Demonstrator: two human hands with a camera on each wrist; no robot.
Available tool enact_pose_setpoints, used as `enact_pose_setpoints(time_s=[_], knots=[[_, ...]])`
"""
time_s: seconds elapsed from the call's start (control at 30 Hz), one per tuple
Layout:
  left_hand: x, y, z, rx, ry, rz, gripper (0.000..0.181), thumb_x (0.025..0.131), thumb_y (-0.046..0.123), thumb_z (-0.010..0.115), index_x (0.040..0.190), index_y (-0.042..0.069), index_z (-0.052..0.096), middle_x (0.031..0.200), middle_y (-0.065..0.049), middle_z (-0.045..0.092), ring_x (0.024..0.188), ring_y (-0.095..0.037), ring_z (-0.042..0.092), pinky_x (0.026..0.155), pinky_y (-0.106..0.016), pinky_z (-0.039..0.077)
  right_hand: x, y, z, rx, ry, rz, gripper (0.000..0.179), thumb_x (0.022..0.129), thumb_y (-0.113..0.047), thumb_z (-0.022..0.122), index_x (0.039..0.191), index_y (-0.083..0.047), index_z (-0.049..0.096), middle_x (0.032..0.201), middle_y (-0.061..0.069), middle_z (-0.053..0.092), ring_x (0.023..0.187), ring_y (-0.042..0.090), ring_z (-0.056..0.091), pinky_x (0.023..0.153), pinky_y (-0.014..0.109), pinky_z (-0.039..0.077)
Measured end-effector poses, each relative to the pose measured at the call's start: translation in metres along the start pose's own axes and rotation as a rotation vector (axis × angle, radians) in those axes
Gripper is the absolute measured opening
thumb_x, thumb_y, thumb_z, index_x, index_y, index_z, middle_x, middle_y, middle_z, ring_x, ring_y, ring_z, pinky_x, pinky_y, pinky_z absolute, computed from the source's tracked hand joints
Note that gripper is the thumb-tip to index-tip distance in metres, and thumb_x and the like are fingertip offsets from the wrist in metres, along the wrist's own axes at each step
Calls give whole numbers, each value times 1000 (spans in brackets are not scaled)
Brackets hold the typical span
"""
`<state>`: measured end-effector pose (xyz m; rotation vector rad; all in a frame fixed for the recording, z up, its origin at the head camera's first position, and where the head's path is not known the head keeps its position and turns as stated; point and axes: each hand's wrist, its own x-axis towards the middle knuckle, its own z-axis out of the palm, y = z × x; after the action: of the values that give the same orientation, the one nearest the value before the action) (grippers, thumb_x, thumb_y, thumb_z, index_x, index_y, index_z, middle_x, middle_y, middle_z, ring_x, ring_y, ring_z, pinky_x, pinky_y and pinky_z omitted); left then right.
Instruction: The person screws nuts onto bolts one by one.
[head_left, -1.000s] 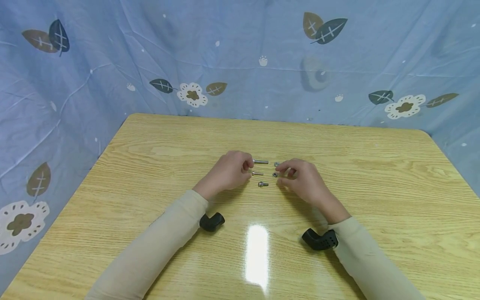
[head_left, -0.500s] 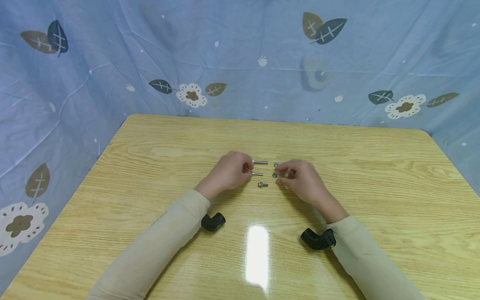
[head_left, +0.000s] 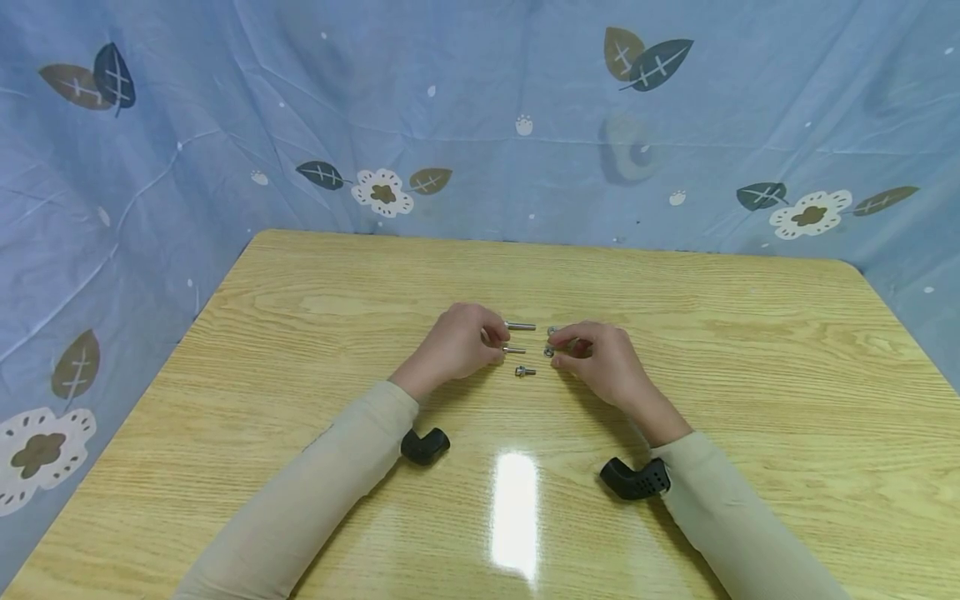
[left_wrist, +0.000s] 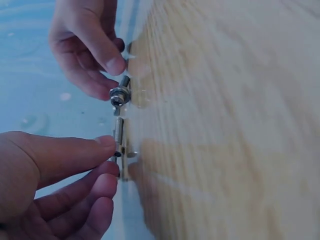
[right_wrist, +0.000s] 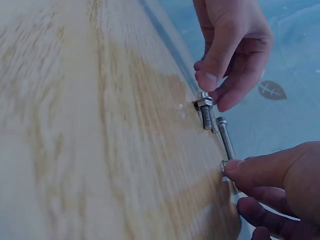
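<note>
My left hand (head_left: 467, 342) is at the head of the middle bolt (head_left: 514, 351), thumb and forefinger curved on either side with a small gap. Thumb and bolt overlap in the left wrist view, so contact is unclear. Opposite, my right hand (head_left: 600, 358) holds thumb and forefinger apart around a small nut (head_left: 549, 352); its thumb is close against that nut (right_wrist: 223, 167) in the right wrist view. A longer bolt (head_left: 522, 326) lies behind, its head partly hidden by the left fingers. Another nut (head_left: 552, 331) is half covered by the right forefinger.
Nearest me lies a short bolt (head_left: 525, 371) with a collar below its head. All of this rests on a wood-grain table (head_left: 360, 283). A blue patterned cloth (head_left: 480, 125) hangs behind. Black wrist mounts (head_left: 425, 447) sit under both sleeves.
The right thumb and forefinger have edged left and drawn a little closer around the nut. The left fingertips have shifted slightly toward the middle bolt. Bolts and nuts appear unmoved on the table.
</note>
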<state>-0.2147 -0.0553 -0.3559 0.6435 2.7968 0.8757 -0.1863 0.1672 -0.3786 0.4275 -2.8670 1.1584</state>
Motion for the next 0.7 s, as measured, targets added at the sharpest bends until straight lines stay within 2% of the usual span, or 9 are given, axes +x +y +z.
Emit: enact_pose_setpoints(time_s=[0.43,0.7], knots=[[0,-1,3,-40,18,-7,13,81,10,78,93,17,77,89,4,72,79,-9,66,73,-27,53,0,4,3,43,2,-35,19,85,-8,73,104,-10,74,110,8,71,84,19,61,72,31,50],[2,-1,7,-60,31,-22,13,81,9,78,92,17,78,89,4,73,79,-10,67,74,-28,54,2,4,5,28,8,-32,18,85,-10,74,103,-12,75,104,6,72,75,16,56,65,28,46]])
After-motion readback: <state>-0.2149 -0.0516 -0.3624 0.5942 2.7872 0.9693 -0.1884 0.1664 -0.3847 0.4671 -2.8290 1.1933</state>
